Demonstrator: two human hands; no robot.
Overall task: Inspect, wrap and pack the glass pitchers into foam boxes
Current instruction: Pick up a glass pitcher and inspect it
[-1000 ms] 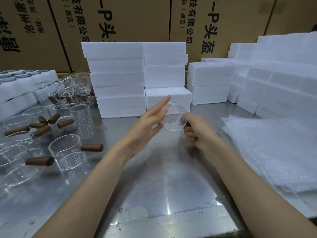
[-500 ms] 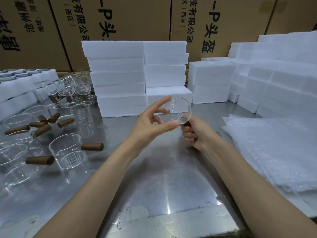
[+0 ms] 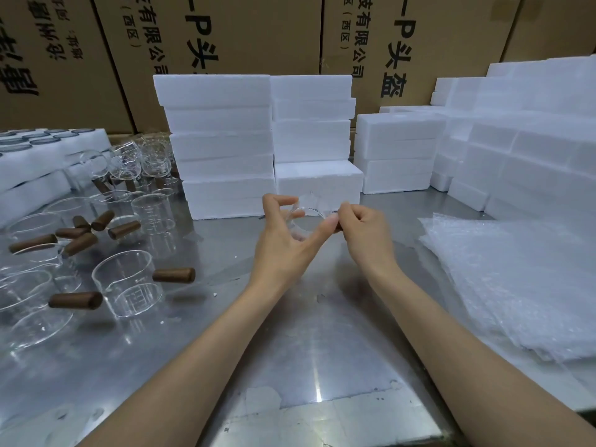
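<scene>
A small clear glass pitcher (image 3: 308, 217) is held above the steel table (image 3: 225, 333), in front of the foam stacks. My left hand (image 3: 283, 240) grips its glass body between thumb and curled fingers. My right hand (image 3: 361, 230) is closed around its brown wooden handle, which is mostly hidden by the fingers. White foam boxes (image 3: 219, 146) stand stacked behind the pitcher. A pile of bubble wrap sheets (image 3: 516, 285) lies on the right.
Several more glass pitchers with wooden handles (image 3: 127, 285) crowd the table's left side. Foam trays (image 3: 35, 162) holding glassware sit at the far left. More foam boxes (image 3: 516, 140) are piled at the back right. Cardboard cartons (image 3: 258, 33) form a wall behind.
My left hand went from open fingers touching the glass to gripping it. The pitcher was turned and tilted, so its round face no longer points at me.
</scene>
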